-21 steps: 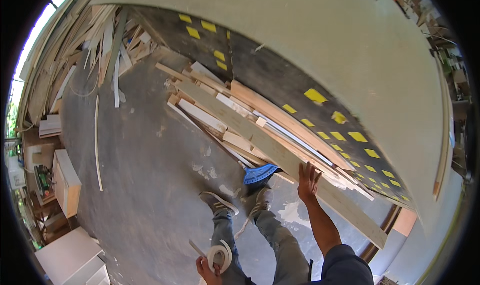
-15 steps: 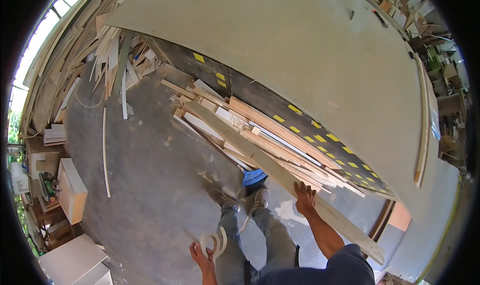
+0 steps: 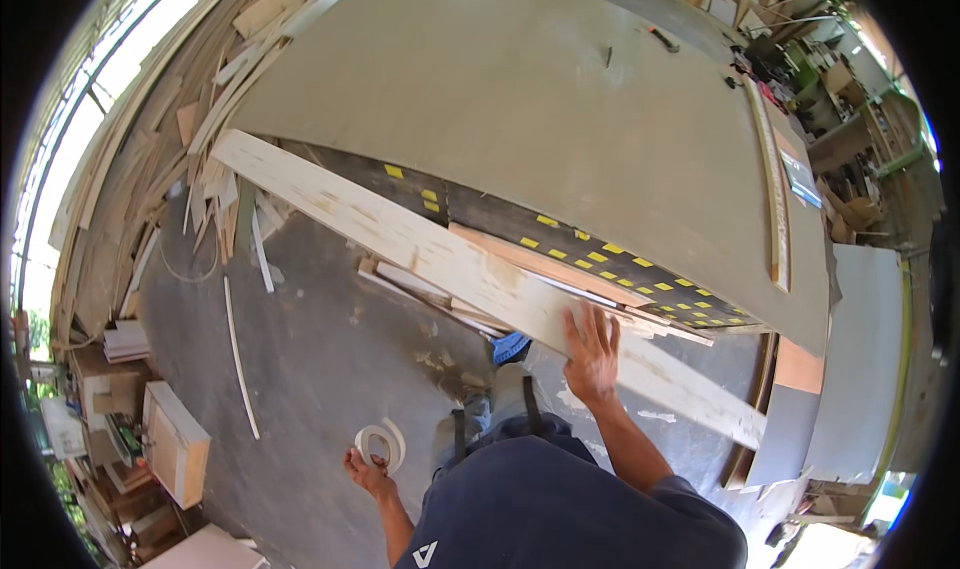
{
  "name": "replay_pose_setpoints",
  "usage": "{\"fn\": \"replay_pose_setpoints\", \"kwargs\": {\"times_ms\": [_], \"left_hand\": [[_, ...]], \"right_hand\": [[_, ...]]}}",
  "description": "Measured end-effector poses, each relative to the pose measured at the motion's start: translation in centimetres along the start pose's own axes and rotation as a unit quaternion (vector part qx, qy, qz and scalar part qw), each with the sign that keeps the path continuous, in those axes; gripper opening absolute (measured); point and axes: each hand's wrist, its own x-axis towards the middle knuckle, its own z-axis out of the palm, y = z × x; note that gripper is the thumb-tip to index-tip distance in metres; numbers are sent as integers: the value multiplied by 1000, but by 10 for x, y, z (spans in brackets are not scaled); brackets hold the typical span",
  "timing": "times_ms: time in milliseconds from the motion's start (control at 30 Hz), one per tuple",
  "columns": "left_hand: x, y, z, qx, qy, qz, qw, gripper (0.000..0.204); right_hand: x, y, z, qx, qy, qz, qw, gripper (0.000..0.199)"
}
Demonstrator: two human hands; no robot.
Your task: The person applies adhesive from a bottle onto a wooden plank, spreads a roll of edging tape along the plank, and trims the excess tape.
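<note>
A long pale wooden plank (image 3: 440, 251) slants across the view, its broad face turned up, above a pile of timber strips. My right hand (image 3: 593, 364) is on the plank right of its middle, fingers spread over the face and palm at the near edge; the thumb's grip is partly hidden. Lower down, my left hand (image 3: 370, 474) is closed around a loosely coiled roll of off-white strip (image 3: 397, 447), looking like edge banding or tape. The plank's far left end reaches the corner of a large grey-topped table (image 3: 520, 99).
Below the tabletop runs a dark side panel with yellow patches (image 3: 490, 221). Scrap boards (image 3: 150, 139) are heaped at left, near a wooden box (image 3: 178, 444). A thin strip (image 3: 240, 369) lies on the floor. A blue plastic object (image 3: 510, 347) sits by my feet.
The plank has risen from the pile and tipped, its broad face now showing and its far end near the table corner. My right hand moved up with it; the left keeps the roll.
</note>
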Motion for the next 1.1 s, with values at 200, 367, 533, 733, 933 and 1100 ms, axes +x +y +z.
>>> {"fn": "replay_pose_setpoints", "kwargs": {"times_ms": [200,367,533,733,933,1100], "left_hand": [[34,30,8,-35,7,37,999,31],[49,31,6,-13,28,45,998,33],[54,18,-6,18,76,16,997,35],[62,42,24,38,220,-4,975,37],[80,60,45,61,200,8,978,37],[103,74,72,96,156,26,983,38]], "right_hand": [[129,-6,0,-26,118,-21,992,88],[234,-14,21,-80,151,-44,984,87],[313,-44,46,-76,172,-67,980,82],[378,-72,101,-92,89,-85,988,61],[405,-91,157,-77,-23,-81,993,62],[400,-95,182,-4,-56,-32,998,73]]}}
